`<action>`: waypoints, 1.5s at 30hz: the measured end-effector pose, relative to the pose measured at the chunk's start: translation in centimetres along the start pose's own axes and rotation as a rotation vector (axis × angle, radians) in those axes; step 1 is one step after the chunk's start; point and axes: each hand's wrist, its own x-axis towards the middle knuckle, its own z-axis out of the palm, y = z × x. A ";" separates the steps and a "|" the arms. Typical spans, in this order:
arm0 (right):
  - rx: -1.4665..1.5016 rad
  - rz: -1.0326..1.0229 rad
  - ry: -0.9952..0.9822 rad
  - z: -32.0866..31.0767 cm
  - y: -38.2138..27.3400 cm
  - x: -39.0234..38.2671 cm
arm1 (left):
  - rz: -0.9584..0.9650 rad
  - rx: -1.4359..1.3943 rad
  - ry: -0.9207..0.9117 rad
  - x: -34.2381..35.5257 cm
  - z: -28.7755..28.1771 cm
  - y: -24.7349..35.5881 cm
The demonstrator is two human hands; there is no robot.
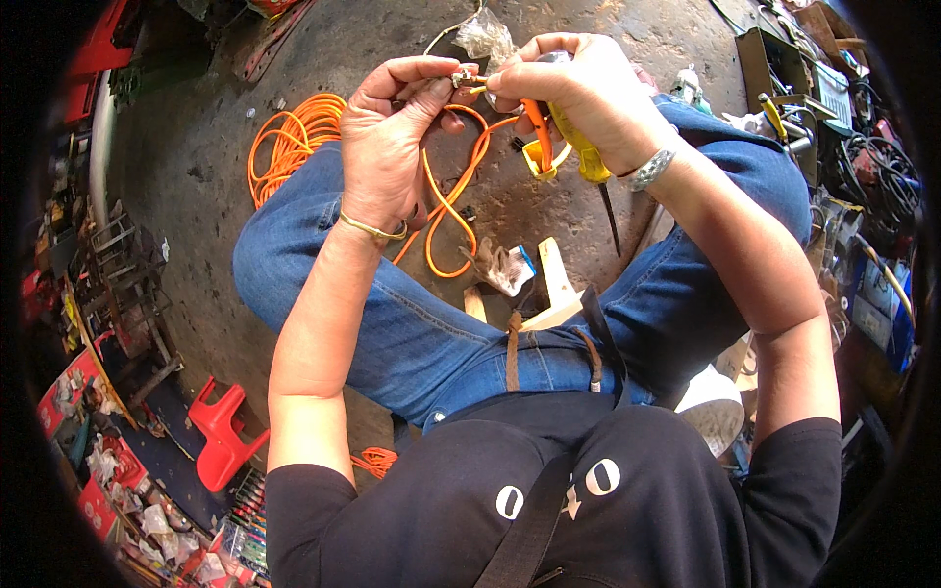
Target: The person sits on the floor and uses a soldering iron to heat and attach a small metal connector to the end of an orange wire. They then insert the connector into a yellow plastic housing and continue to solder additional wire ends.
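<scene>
My left hand (397, 127) pinches a small metal fitting (463, 76) between thumb and fingertips. My right hand (578, 93) has its thumb and index finger at a short wire end (478, 84) beside that fitting. Tucked in the same hand is a yellow-handled screwdriver (585, 147) with its long shaft pointing down, along with an orange item (539, 125) that is partly hidden. An orange cable (451, 203) loops below my hands. A small yellow container (539, 157) lies under my right hand, and a clear plastic bag (485, 37) is behind the fitting.
Coiled orange cable (279, 157) lies by my left knee. Wood pieces (556, 271) and a crumpled packet (500, 267) sit between my legs. A red stool (214, 431), a metal frame (118, 294) and clutter line the left; tools, boxes and black cables (877, 171) crowd the right.
</scene>
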 end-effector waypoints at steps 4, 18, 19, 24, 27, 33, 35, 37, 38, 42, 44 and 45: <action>-0.180 -0.030 0.047 0.0 -0.1 -0.1 | 0.048 0.066 -0.026 0.1 0.0 0.1; -0.223 -0.096 0.048 0.1 0.0 -0.1 | 0.110 0.128 0.005 -0.4 0.5 -0.4; -0.210 -0.098 0.049 0.1 0.0 -0.1 | 0.124 0.118 0.010 -0.4 0.6 -0.5; -0.114 -0.096 0.049 0.4 -0.1 0.0 | 0.095 0.111 0.048 -0.5 1.0 -0.1; -0.153 -0.111 0.076 0.5 0.0 0.2 | 0.065 0.127 0.048 -0.4 1.1 0.3; -0.146 -0.115 0.147 0.8 0.3 0.5 | 0.022 0.058 0.017 -0.2 1.1 0.5; -0.104 -0.141 0.124 0.8 0.2 0.5 | 0.026 0.027 0.020 -0.2 0.9 0.3; -0.110 -0.117 0.122 0.9 -0.1 0.4 | -0.027 -0.008 0.018 0.0 0.5 0.3; -0.133 -0.091 0.125 0.8 -0.2 0.2 | -0.051 -0.044 -0.001 0.0 0.3 0.3; -0.137 -0.075 0.139 1.0 -0.7 -0.1 | -0.171 -0.282 0.005 -0.2 0.1 -0.2; -0.128 -0.113 0.133 1.0 -0.7 -0.2 | -0.162 -0.290 0.025 -0.3 0.1 -0.4; -0.132 -0.099 0.138 1.1 -0.6 -0.2 | -0.158 -0.295 0.035 -0.3 0.1 -0.5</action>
